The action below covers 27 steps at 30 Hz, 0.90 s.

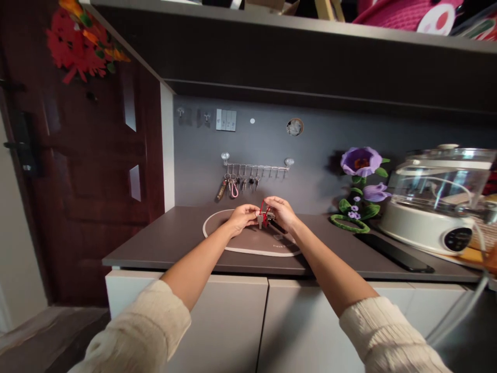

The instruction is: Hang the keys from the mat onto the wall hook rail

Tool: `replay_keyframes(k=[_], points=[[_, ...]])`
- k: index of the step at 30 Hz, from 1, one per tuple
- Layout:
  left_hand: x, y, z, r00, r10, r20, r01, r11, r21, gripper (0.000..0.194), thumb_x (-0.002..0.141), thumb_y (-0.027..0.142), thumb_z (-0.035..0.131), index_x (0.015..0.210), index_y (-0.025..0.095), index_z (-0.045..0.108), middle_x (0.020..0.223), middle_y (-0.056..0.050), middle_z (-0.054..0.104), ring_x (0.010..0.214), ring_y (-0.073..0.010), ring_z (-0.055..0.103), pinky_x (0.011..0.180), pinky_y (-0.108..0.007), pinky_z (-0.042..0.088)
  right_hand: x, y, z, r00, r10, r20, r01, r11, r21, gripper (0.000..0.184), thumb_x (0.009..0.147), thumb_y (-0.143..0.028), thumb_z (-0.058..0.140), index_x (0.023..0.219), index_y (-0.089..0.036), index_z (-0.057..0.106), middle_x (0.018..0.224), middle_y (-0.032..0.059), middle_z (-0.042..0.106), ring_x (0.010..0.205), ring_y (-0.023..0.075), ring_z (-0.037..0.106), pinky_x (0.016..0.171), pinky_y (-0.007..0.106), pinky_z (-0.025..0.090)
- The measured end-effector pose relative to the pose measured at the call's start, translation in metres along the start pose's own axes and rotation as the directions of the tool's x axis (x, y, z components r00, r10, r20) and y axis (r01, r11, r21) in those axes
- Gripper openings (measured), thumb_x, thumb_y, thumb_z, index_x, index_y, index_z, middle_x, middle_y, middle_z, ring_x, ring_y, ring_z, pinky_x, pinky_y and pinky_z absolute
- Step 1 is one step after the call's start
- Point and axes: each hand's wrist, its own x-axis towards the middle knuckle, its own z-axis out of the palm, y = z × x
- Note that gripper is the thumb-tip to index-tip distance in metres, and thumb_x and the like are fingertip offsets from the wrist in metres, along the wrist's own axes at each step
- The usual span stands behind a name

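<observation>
Between my two hands hangs a bunch of keys with a red cord on it. My left hand pinches the bunch from the left, near its ring. From the right, my right hand has its fingers closed on the red cord and the dark items beside the keys. Both hands are above the oval brown mat with a pale rim, which lies on the counter. Behind them on the wall, a hook rack carries several keys and a key tag on its left part.
A purple flower ornament and a white appliance with a clear top stand to the right. A black phone-like slab lies before them on the counter. Overhead runs a shelf; a dark red door is at left.
</observation>
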Motion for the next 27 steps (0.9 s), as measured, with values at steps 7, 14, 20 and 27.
replay_keyframes(k=[7, 14, 20, 27], points=[[0.002, -0.001, 0.002, 0.999, 0.037, -0.020, -0.038, 0.998, -0.041, 0.016, 0.070, 0.013, 0.064, 0.084, 0.012, 0.058, 0.078, -0.004, 0.063, 0.071, -0.0098, 0.060, 0.079, -0.035, 0.049, 0.014, -0.022, 0.004, 0.994, -0.094, 0.062, 0.103, 0.982, -0.158, 0.020, 0.061, -0.033, 0.068, 0.069, -0.016, 0.061, 0.064, -0.0020, 0.057, 0.061, 0.0080, 0.049, 0.063, 0.023, 0.037], [0.004, 0.001, 0.003, 0.988, 0.054, -0.142, -0.058, 0.998, -0.024, 0.018, 0.071, 0.014, 0.063, 0.088, 0.013, 0.060, 0.083, -0.005, 0.060, 0.071, -0.0080, 0.058, 0.071, -0.026, 0.049, 0.032, -0.045, 0.003, 0.994, -0.065, 0.088, 0.088, 0.957, -0.277, 0.027, 0.059, -0.037, 0.069, 0.072, -0.016, 0.059, 0.066, -0.0019, 0.057, 0.059, 0.0076, 0.048, 0.060, 0.023, 0.037], [0.011, -0.008, -0.003, 0.955, 0.121, -0.272, -0.061, 0.974, 0.220, 0.015, 0.077, 0.025, 0.054, 0.087, 0.014, 0.058, 0.082, -0.005, 0.061, 0.062, -0.0080, 0.056, 0.056, -0.020, 0.043, 0.057, -0.065, -0.006, 0.992, -0.100, 0.082, 0.126, 0.884, -0.450, 0.029, 0.058, -0.039, 0.068, 0.071, -0.016, 0.057, 0.064, -0.0022, 0.055, 0.057, 0.0071, 0.045, 0.058, 0.023, 0.035], [0.017, -0.021, -0.013, 0.899, 0.389, -0.201, -0.071, 0.584, 0.808, 0.025, 0.081, 0.029, 0.044, 0.064, 0.015, 0.056, 0.063, -0.001, 0.057, 0.061, -0.0104, 0.049, 0.060, -0.022, 0.034, 0.087, -0.074, -0.019, 0.987, -0.156, 0.049, 0.155, 0.793, -0.589, 0.020, 0.061, -0.031, 0.066, 0.066, -0.015, 0.055, 0.059, -0.0023, 0.053, 0.054, 0.0070, 0.042, 0.055, 0.022, 0.034]])
